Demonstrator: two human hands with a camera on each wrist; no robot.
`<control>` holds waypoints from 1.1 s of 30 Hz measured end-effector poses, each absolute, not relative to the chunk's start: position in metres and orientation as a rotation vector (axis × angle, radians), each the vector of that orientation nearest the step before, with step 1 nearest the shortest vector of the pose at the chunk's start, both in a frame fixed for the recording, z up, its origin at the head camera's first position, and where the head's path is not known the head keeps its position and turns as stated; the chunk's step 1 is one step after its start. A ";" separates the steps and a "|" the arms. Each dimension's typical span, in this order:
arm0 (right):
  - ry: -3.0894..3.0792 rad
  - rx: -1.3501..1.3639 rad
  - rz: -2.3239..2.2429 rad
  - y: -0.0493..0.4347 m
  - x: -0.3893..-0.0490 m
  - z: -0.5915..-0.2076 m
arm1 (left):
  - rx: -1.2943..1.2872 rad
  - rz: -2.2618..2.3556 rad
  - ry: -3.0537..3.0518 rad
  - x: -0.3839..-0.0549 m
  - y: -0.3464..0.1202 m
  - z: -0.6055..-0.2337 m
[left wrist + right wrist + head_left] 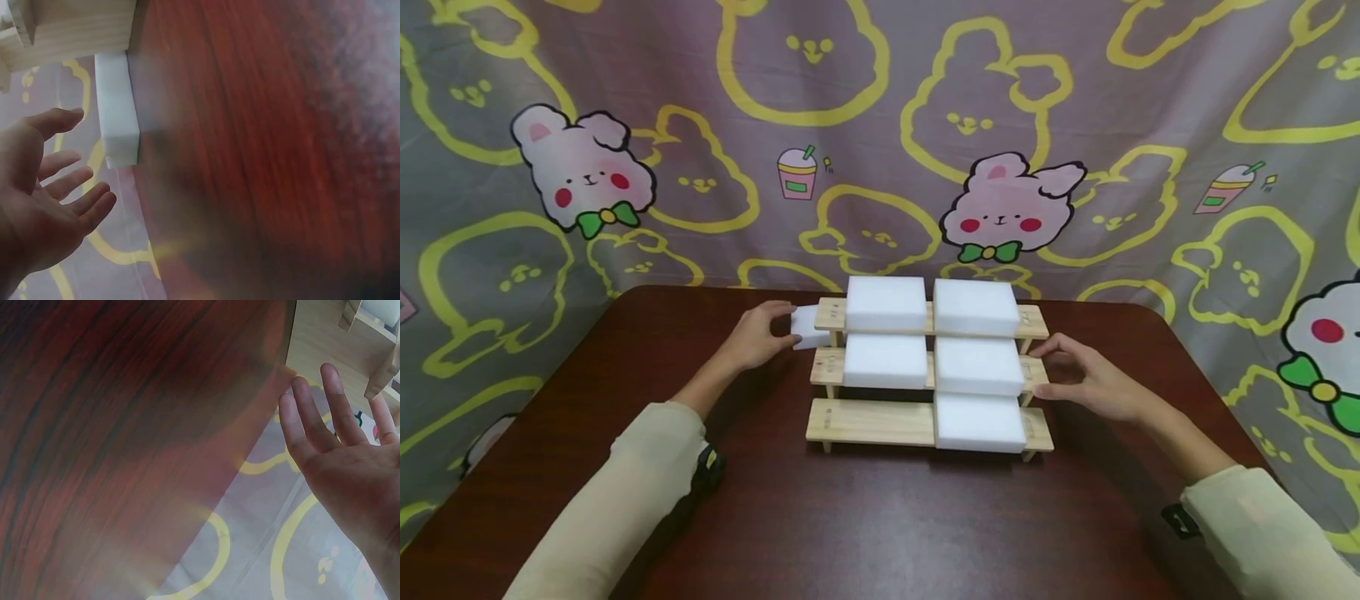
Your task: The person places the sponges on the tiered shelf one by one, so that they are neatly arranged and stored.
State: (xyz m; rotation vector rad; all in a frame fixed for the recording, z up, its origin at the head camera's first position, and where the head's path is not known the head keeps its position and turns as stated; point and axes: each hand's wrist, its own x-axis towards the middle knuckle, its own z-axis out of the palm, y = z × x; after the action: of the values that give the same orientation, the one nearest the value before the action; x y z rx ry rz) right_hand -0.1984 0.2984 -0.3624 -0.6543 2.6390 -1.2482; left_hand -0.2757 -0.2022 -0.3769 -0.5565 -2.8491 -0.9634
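A three-tier wooden rack [872, 422] stands on the table, bearing white foam blocks. Two blocks lie on the top tier, two on the middle one, and a single block [980, 422] on the right of the bottom tier. Another white foam block [808, 327] is on the table, partly hidden behind the rack's left end. My left hand [760, 336] is beside that block; in the left wrist view its fingers are spread, apart from the block [119, 115]. At the rack's right end, my right hand [1093, 383] has extended fingers close to the middle tier; whether they touch is unclear.
The dark red-brown wooden table [880, 525] extends around the rack. Behind it hangs a curtain [700, 67] printed with cartoon rabbits and yellow outlines. Dark bands sit by both sleeves.
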 end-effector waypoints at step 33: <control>2.649 -0.667 -1.232 0.297 -0.198 -0.362 | -0.459 -0.634 -3.008 -0.277 -0.213 -0.382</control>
State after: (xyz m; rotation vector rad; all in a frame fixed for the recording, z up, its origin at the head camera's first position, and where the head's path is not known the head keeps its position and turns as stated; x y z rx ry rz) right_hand -0.1980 0.2970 -0.3616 -0.6670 2.6488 -1.2321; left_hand -0.2773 -0.2126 -0.3825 -0.4591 -3.0081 -0.6338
